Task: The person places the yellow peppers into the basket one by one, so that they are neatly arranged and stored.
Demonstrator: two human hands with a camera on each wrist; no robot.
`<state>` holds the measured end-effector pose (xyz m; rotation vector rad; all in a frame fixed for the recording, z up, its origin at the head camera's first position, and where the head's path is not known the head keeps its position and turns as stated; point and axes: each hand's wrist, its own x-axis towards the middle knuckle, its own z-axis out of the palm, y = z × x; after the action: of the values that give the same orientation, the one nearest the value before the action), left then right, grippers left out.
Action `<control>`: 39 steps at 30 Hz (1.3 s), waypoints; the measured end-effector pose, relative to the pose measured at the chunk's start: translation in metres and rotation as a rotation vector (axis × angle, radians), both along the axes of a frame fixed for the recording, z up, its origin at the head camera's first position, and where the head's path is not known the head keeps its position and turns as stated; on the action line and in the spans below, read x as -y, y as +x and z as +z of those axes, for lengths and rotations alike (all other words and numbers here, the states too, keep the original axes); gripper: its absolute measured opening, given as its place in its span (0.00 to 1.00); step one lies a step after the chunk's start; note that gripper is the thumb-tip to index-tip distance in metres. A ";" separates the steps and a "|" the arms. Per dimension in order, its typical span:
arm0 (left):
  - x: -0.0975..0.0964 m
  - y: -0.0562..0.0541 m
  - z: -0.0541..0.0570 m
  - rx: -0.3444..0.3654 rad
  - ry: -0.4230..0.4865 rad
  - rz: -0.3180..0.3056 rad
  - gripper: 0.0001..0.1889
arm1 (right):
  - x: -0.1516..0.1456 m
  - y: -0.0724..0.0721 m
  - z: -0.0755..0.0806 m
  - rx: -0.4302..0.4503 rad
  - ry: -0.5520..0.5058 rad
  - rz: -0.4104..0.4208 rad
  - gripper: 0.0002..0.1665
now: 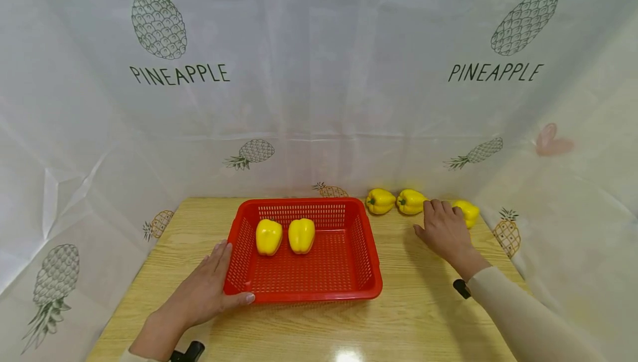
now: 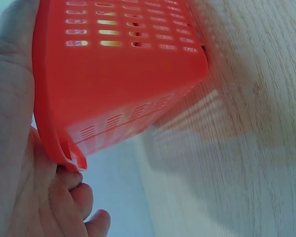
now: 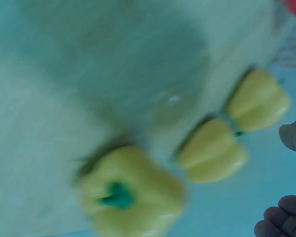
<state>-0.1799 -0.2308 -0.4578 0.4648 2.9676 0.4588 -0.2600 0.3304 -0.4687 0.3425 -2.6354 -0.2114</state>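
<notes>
A red plastic basket (image 1: 319,295) with slotted walls stands on the table; two yellow bell peppers (image 1: 269,237) lie in its left half. My left hand (image 1: 201,287) rests against the basket's near left corner, fingers extended along the side and thumb on the front rim. In the left wrist view, that hand (image 2: 44,197) lies along the rim's edge. Three more yellow bell peppers (image 1: 381,201) are at the table's back right. Above the table there, my right hand (image 1: 445,231) partly hides the rightmost bell pepper (image 1: 467,213), its fingers holding nothing. The right wrist view shows this bell pepper's green stem (image 3: 119,195).
The wooden table (image 1: 319,329) ends at a white curtain (image 1: 319,102) printed with pineapples, which also runs along both sides. A dark strap piece (image 1: 461,288) is at the right wrist and another (image 1: 188,352) at the left.
</notes>
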 end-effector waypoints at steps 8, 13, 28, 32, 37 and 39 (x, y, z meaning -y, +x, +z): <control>0.000 0.000 0.000 0.019 0.010 0.001 0.74 | -0.040 0.008 -0.021 0.093 -0.040 -0.123 0.34; 0.001 0.000 0.000 0.011 0.006 0.004 0.73 | -0.050 0.010 -0.030 0.105 -0.040 -0.148 0.40; 0.000 0.000 0.000 0.019 0.005 0.015 0.74 | -0.056 0.012 -0.049 0.052 -0.010 -0.120 0.36; 0.000 0.001 0.001 0.014 0.005 0.011 0.74 | -0.053 0.013 -0.048 0.052 -0.038 -0.062 0.35; -0.001 0.001 0.002 0.011 0.004 0.010 0.75 | -0.050 0.014 -0.050 0.031 -0.032 0.024 0.36; -0.001 0.001 0.001 0.012 0.005 0.009 0.75 | -0.050 0.015 -0.050 0.039 -0.022 0.038 0.36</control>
<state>-0.1792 -0.2302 -0.4565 0.4472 2.9593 0.4683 -0.2450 0.3799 -0.5190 0.3928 -2.6649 -0.1644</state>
